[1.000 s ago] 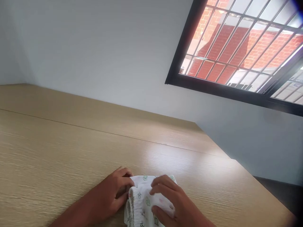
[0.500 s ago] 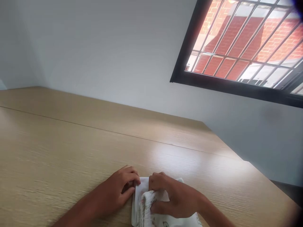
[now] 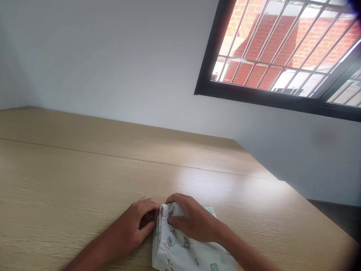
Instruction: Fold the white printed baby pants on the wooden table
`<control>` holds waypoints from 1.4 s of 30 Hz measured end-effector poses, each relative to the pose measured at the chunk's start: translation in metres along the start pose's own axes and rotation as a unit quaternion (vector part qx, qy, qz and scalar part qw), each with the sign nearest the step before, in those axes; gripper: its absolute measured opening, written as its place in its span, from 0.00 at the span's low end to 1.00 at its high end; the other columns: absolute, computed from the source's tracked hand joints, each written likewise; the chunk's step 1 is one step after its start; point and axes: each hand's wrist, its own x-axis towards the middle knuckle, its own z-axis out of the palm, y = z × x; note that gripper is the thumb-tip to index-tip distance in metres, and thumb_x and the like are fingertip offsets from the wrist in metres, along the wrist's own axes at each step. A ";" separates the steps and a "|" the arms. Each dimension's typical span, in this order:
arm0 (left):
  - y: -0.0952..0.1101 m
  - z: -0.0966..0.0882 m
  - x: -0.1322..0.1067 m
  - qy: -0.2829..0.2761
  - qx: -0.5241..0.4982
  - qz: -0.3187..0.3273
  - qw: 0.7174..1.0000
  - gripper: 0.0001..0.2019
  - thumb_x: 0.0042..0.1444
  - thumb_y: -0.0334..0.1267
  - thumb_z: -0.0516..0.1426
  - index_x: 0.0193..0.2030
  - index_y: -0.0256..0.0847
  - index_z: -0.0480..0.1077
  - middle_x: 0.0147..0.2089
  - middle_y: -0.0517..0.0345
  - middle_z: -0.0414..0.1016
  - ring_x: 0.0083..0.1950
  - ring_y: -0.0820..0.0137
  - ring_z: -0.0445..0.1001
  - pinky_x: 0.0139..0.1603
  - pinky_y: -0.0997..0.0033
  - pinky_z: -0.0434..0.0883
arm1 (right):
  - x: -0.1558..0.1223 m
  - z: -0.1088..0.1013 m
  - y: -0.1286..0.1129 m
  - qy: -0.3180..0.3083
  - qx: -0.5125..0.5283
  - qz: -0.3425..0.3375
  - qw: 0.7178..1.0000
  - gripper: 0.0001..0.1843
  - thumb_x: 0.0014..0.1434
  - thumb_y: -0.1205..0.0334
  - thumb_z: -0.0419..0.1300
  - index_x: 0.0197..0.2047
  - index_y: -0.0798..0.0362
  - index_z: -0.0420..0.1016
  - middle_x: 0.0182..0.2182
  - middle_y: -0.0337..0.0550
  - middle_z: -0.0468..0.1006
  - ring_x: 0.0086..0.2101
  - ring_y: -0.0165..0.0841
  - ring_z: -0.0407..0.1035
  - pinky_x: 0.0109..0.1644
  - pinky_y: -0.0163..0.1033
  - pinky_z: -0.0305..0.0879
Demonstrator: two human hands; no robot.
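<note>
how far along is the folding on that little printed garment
The white printed garment already lies doubled over on the wooden table. In hand: the left hand holds its gathered elastic edge, and the right hand presses the fabric beside it. Left: the near end still lies spread out, apparently unfolded.

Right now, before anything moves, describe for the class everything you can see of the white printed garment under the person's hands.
The white printed garment looks like soft, thin cotton, dotted with small green and grey cartoon animals. It lies folded and slightly creased on the wood-grain table, running out of view at the bottom. A gathered elastic waistband forms its ruffled left edge. The left hand touches the garment at that band, while the right hand rests across its top, fingers on the fabric.
</note>
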 end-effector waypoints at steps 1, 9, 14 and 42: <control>0.000 0.000 -0.001 0.004 -0.008 -0.015 1.000 0.11 0.65 0.36 0.53 0.53 0.48 0.69 0.52 0.57 0.74 0.53 0.64 0.71 0.57 0.64 0.68 | -0.002 0.000 -0.003 0.007 -0.009 -0.001 1.000 0.18 0.58 0.69 0.63 0.52 0.51 0.69 0.48 0.44 0.73 0.47 0.36 0.68 0.52 0.41 0.66; 0.008 0.013 -0.012 0.033 0.022 0.088 0.995 0.20 0.68 0.47 0.50 0.65 0.54 0.56 0.68 0.55 0.60 0.68 0.58 0.60 0.65 0.57 0.65 | -0.029 -0.041 -0.050 0.096 -0.022 -0.061 0.993 0.14 0.62 0.75 0.53 0.44 0.47 0.71 0.44 0.38 0.72 0.45 0.30 0.69 0.51 0.37 0.67; 0.011 0.025 -0.006 -0.013 0.196 0.218 0.956 0.22 0.67 0.47 0.54 0.67 0.54 0.58 0.71 0.54 0.59 0.72 0.50 0.54 0.69 0.43 0.55 | -0.062 -0.042 -0.062 0.090 0.008 -0.049 0.995 0.11 0.62 0.72 0.55 0.43 0.48 0.72 0.40 0.36 0.76 0.40 0.29 0.71 0.46 0.33 0.69; 0.020 0.034 -0.009 -0.053 0.268 0.192 0.943 0.32 0.60 0.35 0.58 0.70 0.47 0.56 0.69 0.53 0.62 0.68 0.55 0.63 0.68 0.54 0.63 | -0.081 0.018 0.022 -0.017 -0.195 -0.129 0.972 0.32 0.68 0.57 0.56 0.71 0.52 0.52 0.69 0.50 0.55 0.67 0.41 0.50 0.69 0.49 0.51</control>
